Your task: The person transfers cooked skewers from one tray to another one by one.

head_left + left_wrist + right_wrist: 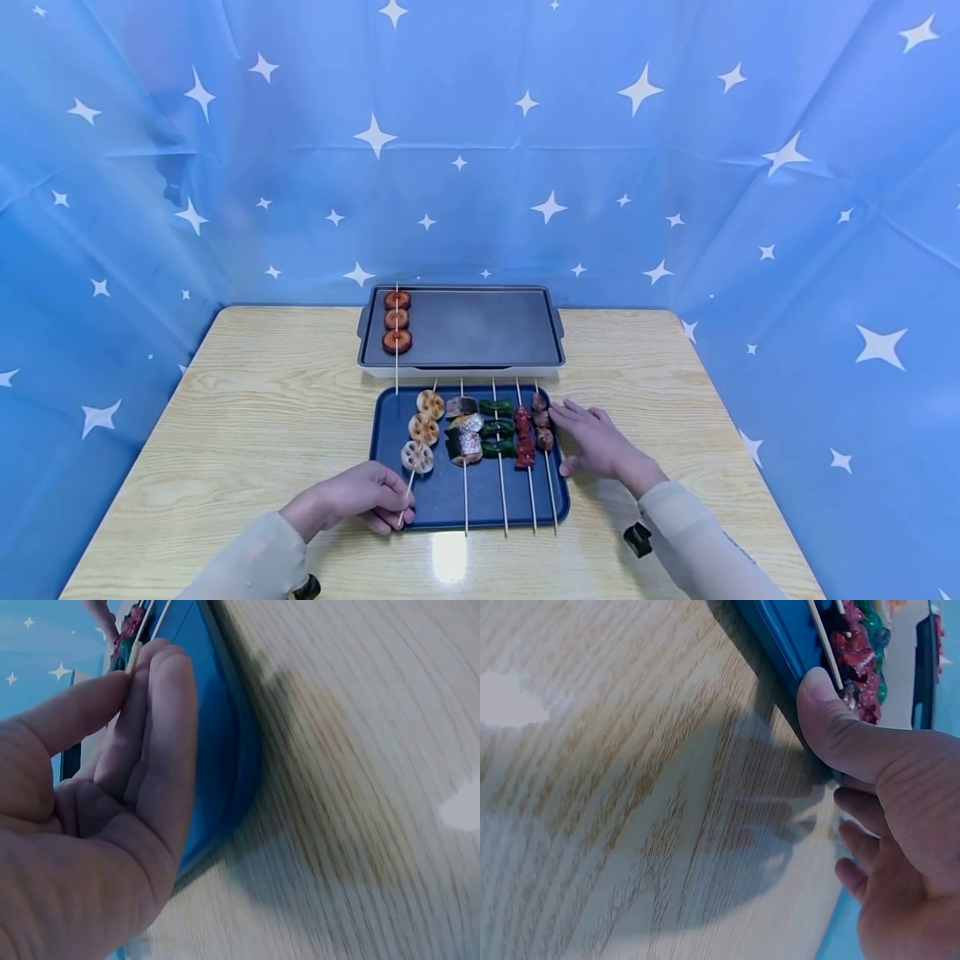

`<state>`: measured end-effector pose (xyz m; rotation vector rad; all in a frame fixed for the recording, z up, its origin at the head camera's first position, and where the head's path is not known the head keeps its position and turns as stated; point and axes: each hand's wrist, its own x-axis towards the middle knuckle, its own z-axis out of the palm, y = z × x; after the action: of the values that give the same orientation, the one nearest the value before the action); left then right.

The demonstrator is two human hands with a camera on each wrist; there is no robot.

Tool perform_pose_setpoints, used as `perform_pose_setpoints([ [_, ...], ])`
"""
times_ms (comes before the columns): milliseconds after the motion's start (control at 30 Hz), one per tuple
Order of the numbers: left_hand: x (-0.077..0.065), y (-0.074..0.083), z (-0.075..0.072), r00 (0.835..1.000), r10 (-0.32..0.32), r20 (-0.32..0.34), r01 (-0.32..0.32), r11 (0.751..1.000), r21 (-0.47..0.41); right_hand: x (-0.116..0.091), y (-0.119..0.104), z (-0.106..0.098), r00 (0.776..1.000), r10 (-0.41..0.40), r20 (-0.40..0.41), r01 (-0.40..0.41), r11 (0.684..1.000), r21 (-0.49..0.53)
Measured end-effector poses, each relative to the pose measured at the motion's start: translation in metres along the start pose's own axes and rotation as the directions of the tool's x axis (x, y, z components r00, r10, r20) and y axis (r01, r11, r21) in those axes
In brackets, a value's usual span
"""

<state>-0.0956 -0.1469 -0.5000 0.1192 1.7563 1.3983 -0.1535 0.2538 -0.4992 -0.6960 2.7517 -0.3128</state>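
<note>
A blue tray [442, 500] lies at the near middle of the table with several food skewers on it. At its left is a lotus root skewer [417, 456], its stick pinched near the lower end between thumb and fingers of my left hand [367, 497]. In the left wrist view the stick's tip [134, 657] shows between them. My right hand [600, 443] rests at the tray's right edge, fingers loosely extended, thumb on the rim in the right wrist view. Nearest to it is a skewer of brown meat chunks [543, 439], beside a red meat skewer [524, 437].
Green pepper [498, 448] and fish [465, 446] skewers lie mid-tray. Behind stands a dark griddle [480, 325], with a skewer of round reddish-brown slices [397, 319] along its left side, stick overhanging the front. A blue starry curtain [480, 183] surrounds the wooden table [247, 417].
</note>
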Motion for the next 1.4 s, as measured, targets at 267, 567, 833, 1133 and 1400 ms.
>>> perform_pose_setpoints([
  [267, 0.01, 0.002, 0.012, 0.999, -0.003, -0.041, 0.003, 1.0, 0.014, 0.0, 0.0, 0.0, 1.0, 0.016, 0.007, -0.016, 1.0, 0.01],
  [567, 0.018, 0.004, 0.022, 0.997, 0.018, -0.072, -0.016, 1.0, 0.023, 0.001, -0.001, 0.0, 1.0, 0.025, 0.01, -0.025, 1.0, -0.002],
  [833, 0.023, 0.003, 0.03, 0.99, -0.016, -0.143, 0.024, 0.998, 0.057, 0.001, -0.002, 0.0, 1.0, 0.019, 0.005, -0.019, 1.0, 0.007],
  [1133, 0.021, 0.008, 0.033, 0.981, -0.008, -0.193, 0.036, 0.99, 0.139, 0.001, 0.0, 0.0, 1.0, 0.016, 0.004, -0.016, 1.0, 0.0],
  [1400, 0.014, 0.012, 0.021, 0.982, 0.024, -0.187, 0.01, 0.985, 0.175, 0.001, 0.0, 0.001, 1.0, 0.012, 0.006, -0.012, 1.0, -0.009],
])
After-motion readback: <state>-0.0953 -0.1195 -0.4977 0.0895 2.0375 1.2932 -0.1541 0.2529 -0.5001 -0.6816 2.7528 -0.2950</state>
